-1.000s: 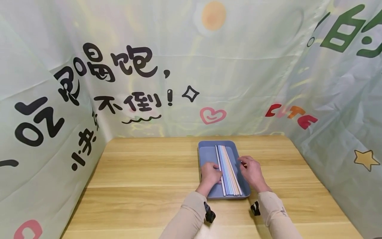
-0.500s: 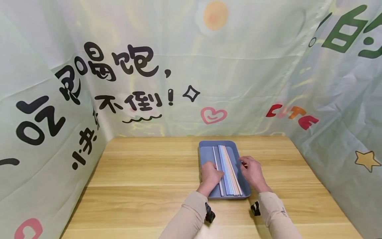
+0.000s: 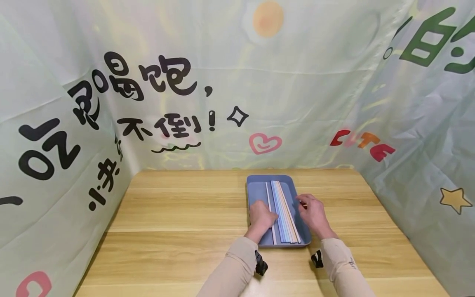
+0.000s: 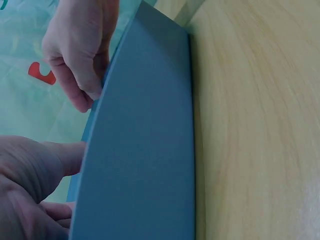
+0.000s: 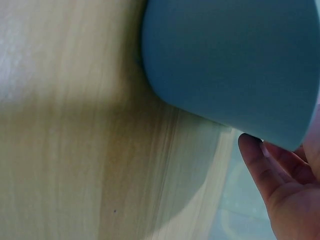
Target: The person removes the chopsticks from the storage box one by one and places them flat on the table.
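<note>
A blue-grey tray point(image 3: 256, 189) holds a row of thin pastel chopsticks point(image 3: 285, 214) lying lengthwise. One pale chopstick point(image 3: 268, 194) lies apart, left of the row. Reaching in over the left wall, my left hand point(image 3: 262, 215) has this chopstick running beneath it, between thumb and fingers; the fingertips are hidden. Its thumb points at the row. In the left wrist view the tray's outer wall point(image 4: 140, 130) covers most of those fingers. My right hand point(image 3: 312, 211) pinches the tray's right rim, its fingers bent; in the right wrist view a fingertip point(image 5: 246, 141) meets the wall.
The tray stands on a wood-grain table point(image 3: 178, 222). Printed cloth point(image 3: 308, 103) hangs behind the table and along both sides. A small black device point(image 3: 261, 266) sits at the left sleeve cuff, another device point(image 3: 317, 260) at the right.
The pale chopstick has moved left, away from the row, and its near end has swung further left. My left thumb has reached slightly rightward. My right hand stays at the rim.
</note>
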